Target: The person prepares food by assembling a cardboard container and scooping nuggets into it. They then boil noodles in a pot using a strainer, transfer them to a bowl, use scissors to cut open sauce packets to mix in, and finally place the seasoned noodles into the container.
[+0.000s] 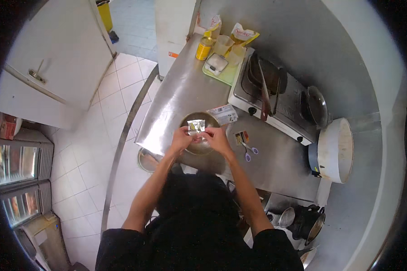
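Observation:
Between my hands is a small silvery foil packet [196, 125], held above a round metal bowl [199, 147] on the steel counter. My left hand [182, 138] pinches the packet's left side, and my right hand [218, 138] grips its right side. What lies in the bowl is mostly hidden by my hands and the packet. A flat printed carton [224, 114] lies against the bowl's far right rim. To the right of my right hand are scissors [249, 152] with pale purple handles, beside a small colourful packet [241, 137].
A two-burner stove [276, 104] with pans stands on the right of the steel counter [172, 101]. Toward the back are a yellow can [204, 48], a green tray [220, 76] with a small scale [216, 64], and bags. A large round white container [339, 150] sits at the right end.

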A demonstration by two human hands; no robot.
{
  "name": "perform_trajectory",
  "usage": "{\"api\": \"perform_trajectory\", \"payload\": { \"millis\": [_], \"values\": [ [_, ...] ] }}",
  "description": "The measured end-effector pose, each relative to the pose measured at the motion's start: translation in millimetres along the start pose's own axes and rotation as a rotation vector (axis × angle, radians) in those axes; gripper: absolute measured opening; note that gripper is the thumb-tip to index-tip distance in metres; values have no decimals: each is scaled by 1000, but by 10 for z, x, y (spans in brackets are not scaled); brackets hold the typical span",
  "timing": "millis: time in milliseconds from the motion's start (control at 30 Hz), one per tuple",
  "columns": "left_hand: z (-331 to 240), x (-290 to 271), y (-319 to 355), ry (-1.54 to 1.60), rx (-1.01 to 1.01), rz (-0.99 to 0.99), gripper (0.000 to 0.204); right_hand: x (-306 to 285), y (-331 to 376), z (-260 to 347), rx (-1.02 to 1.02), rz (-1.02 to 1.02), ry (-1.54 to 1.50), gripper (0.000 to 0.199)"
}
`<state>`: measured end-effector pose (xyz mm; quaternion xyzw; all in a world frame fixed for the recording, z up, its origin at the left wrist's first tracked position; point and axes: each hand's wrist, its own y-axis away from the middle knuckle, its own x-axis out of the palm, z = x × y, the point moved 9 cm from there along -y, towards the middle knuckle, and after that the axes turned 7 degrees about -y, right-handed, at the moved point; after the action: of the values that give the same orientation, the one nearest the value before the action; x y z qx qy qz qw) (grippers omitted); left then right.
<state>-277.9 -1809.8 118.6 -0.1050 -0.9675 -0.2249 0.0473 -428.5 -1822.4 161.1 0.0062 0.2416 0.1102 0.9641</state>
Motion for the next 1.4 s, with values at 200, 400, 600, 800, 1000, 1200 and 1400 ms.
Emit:
{"api": "perform_trajectory", "payload": {
  "millis": [200,400,600,800,1000,1200,1400],
  "values": [
    [78,150,-7,-123,-35,-19,28,-405,-246,-144,-180,-236,156,11],
    [-245,267,184,-828,272,-241,31,-524,-264,-387,28,-208,432,12],
    [-178,466,203,-1142,299,-325,25,-788,-51,-133,-5,-271,288,16],
    [-35,689,175,-1268,340,-267,26,-262,95,-7,-201,73,249,23],
    [-73,710,208,-1248,511,-231,33,-216,-13,-461,-143,56,373,14],
    [-138,669,183,-1239,442,-199,43,-176,79,-479,-139,-89,223,11],
    [-226,836,218,-1105,423,-137,40,-296,179,-389,-70,-120,131,12]
  ]
}}
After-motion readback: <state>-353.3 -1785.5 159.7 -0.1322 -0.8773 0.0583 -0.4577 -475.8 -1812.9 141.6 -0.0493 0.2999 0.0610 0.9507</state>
